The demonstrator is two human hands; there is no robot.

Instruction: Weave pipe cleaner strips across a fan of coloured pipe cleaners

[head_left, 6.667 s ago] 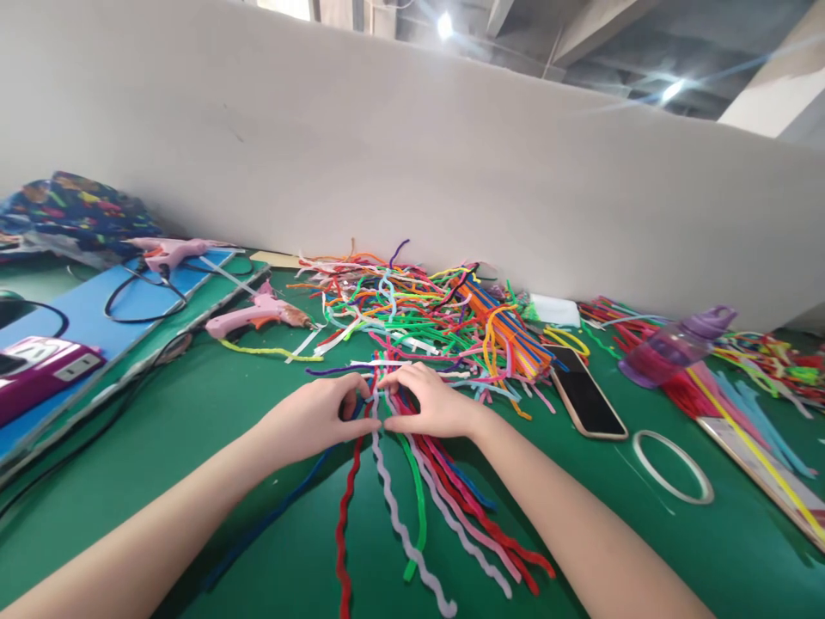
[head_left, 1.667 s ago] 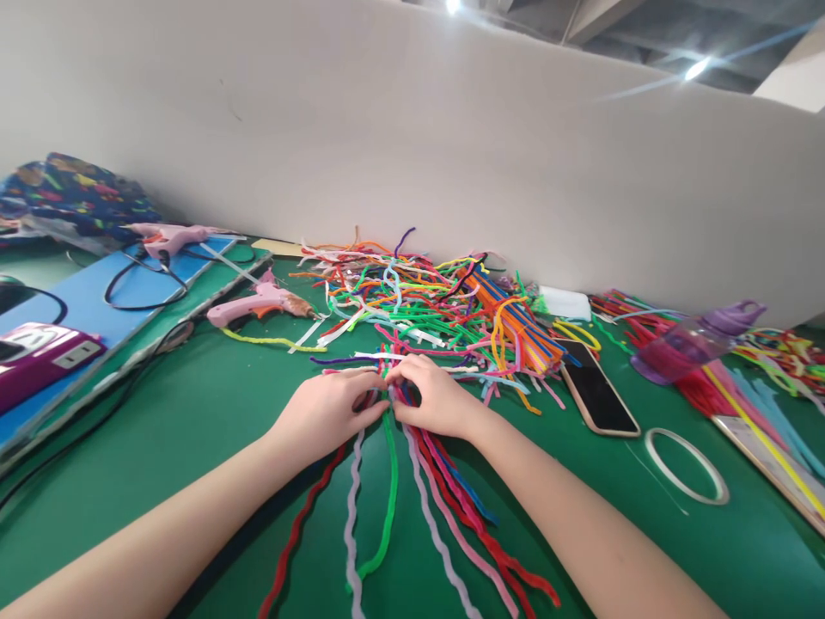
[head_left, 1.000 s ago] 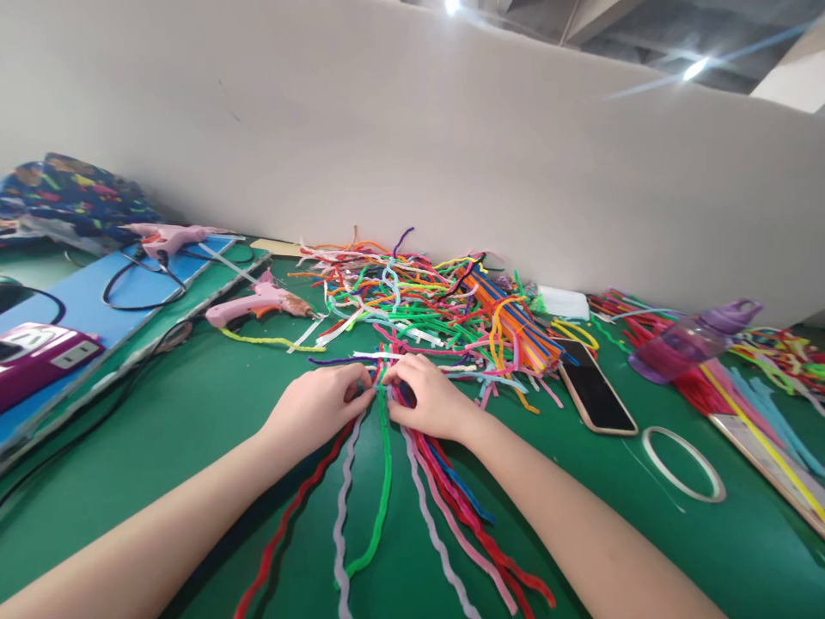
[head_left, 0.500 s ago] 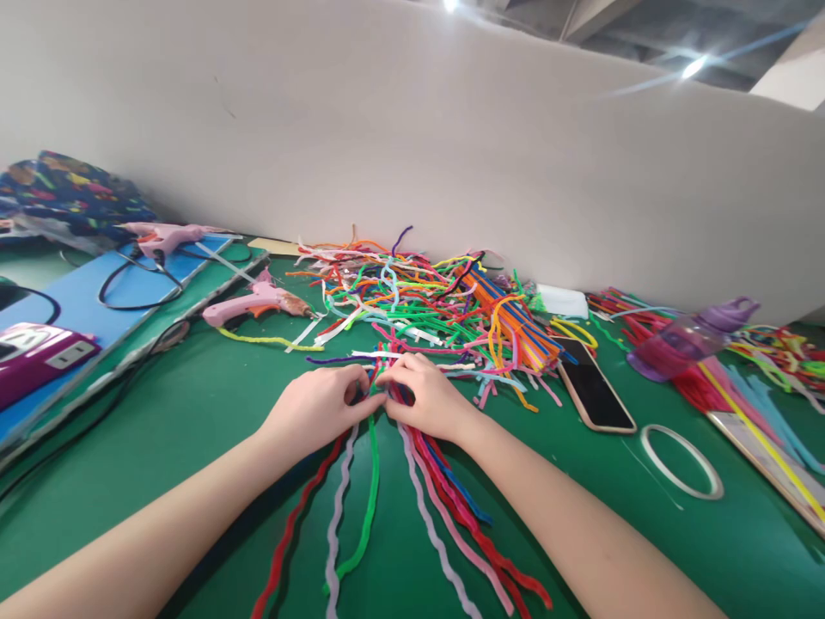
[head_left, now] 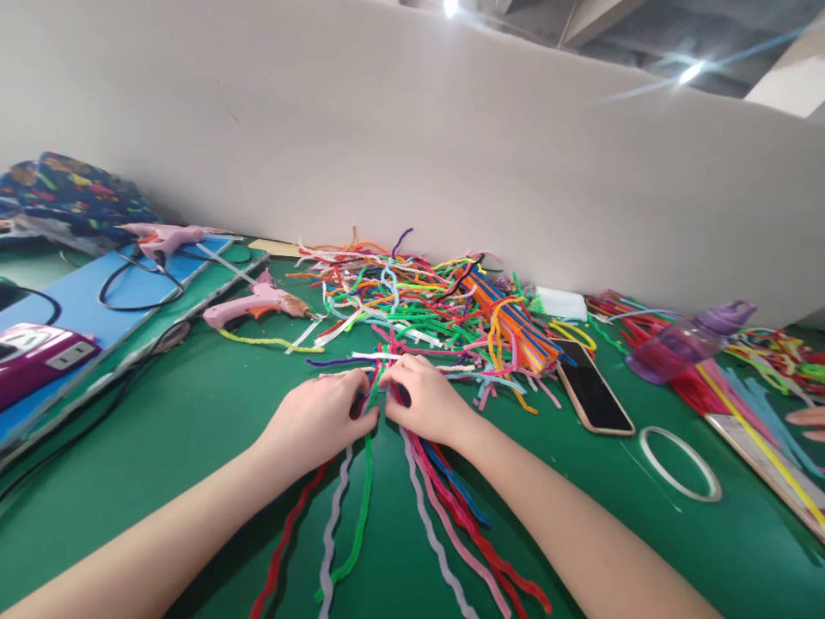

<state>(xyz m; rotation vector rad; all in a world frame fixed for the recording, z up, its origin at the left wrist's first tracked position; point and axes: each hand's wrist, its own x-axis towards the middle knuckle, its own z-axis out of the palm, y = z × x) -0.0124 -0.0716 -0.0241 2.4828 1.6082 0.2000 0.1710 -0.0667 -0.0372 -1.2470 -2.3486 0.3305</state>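
Note:
My left hand [head_left: 319,419] and my right hand [head_left: 429,401] meet at the middle of the green table [head_left: 193,404], fingers pinched on the top ends of a bunch of wavy pipe cleaners [head_left: 412,490]. Red, white and green strands trail toward me under the left hand. White, pink, blue and red strands fan out under the right wrist. Just behind the hands lies a big loose heap of coloured pipe cleaners [head_left: 438,309].
Two pink glue guns [head_left: 254,303] [head_left: 164,236] lie at the left, one on a blue board [head_left: 83,309]. A phone [head_left: 593,397], a tape ring [head_left: 680,464] and a purple bottle [head_left: 687,342] lie right. Another person's fingertips [head_left: 809,419] show at the right edge.
The red, white and green strands have been shifted leftward, under my left hand. Both hands stay pinched at the bunch's top. Another person's fingers have appeared at the right edge.

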